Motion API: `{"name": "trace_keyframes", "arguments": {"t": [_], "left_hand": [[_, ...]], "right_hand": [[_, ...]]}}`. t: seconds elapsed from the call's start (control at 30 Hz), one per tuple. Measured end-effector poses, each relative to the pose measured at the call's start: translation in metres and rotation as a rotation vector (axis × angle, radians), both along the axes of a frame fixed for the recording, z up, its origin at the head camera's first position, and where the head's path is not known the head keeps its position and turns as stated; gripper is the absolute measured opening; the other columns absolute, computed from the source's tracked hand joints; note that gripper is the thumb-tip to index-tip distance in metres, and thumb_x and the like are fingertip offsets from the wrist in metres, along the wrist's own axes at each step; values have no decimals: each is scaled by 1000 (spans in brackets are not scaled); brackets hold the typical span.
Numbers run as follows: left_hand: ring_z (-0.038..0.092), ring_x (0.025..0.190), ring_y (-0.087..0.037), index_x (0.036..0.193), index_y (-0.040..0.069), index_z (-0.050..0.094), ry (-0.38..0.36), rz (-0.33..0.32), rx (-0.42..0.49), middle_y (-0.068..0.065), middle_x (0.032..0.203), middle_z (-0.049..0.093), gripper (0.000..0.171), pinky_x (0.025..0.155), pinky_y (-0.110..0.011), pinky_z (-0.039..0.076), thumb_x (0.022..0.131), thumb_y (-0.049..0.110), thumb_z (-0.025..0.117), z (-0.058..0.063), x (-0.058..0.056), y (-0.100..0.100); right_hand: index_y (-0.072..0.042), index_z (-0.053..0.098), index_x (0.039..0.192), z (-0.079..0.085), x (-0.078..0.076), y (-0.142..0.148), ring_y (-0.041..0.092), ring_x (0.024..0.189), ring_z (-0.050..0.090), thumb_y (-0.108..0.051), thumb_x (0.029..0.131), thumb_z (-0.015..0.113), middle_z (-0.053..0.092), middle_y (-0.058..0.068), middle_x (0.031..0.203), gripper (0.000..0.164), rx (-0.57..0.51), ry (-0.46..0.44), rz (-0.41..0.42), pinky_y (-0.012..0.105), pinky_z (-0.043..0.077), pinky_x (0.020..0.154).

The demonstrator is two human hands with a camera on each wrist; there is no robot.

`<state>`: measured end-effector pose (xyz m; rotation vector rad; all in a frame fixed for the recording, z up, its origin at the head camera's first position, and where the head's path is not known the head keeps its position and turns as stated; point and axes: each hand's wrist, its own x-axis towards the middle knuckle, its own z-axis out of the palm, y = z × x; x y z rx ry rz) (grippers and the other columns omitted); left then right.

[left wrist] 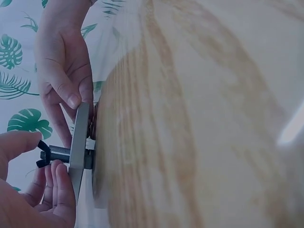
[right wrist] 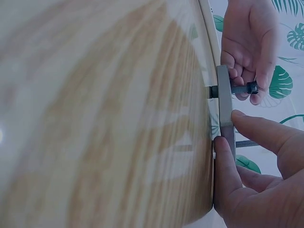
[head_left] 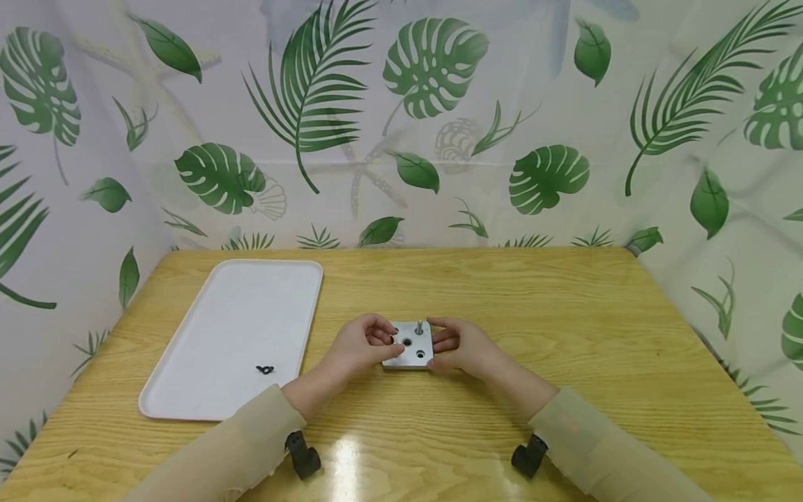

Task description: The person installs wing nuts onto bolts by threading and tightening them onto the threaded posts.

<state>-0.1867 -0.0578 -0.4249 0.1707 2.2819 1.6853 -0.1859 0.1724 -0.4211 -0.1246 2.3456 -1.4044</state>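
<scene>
A square silver metal plate [head_left: 408, 361] with several holes lies flat, slightly above the wooden tabletop. One bare bolt [head_left: 419, 327] stands up from its far right part. On a second threaded bolt [left wrist: 60, 153], at the plate's left side, sits a black wing nut [left wrist: 45, 155]. My left hand [head_left: 362, 343] pinches this wing nut between thumb and fingers; in the head view the fingers largely hide it. At the opposite edge my right hand [head_left: 463, 344] grips the plate, thumb at the near corner and fingers along the right side. Bolt heads show under the plate in the left wrist view.
On the left of the wooden table [head_left: 533, 314] lies a white tray [head_left: 238, 321] holding another black wing nut [head_left: 265, 369]. A leaf-patterned cloth [head_left: 477, 202] stands behind the table and along both sides.
</scene>
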Motion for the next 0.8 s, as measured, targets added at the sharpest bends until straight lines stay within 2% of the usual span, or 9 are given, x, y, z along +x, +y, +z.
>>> {"name": "trace_keyframes", "arguments": {"t": [0.17,0.43,0.6,0.8], "left_hand": [[66,85,-13,110,0,74,18,-20,-17,-10,101,74,20,78,-25,55,92,5,80,0,-1,-2],[68,92,-8,113,-2,79,-5,-57,-6,-16,117,76,16,83,-26,58,104,6,67,-1,-3,-4],[64,86,-8,111,-1,78,2,-54,-18,-14,111,76,18,80,-25,55,106,9,64,-3,-3,-2],[62,82,-11,111,3,75,6,-40,-55,-10,102,74,15,73,-25,51,100,15,75,-2,1,1]], "right_hand": [[5,42,159,1,1,0,38,122,69,3,86,84,66,28,135,84,2,8,9,32,59,92],[4,43,158,1,0,1,36,122,68,1,87,84,65,27,136,82,15,16,13,33,58,95],[2,44,158,-1,-2,1,33,121,69,1,87,85,66,26,135,82,10,15,6,33,58,96],[3,44,158,-3,0,1,34,121,68,1,87,84,66,26,135,82,4,18,13,33,59,96]]}}
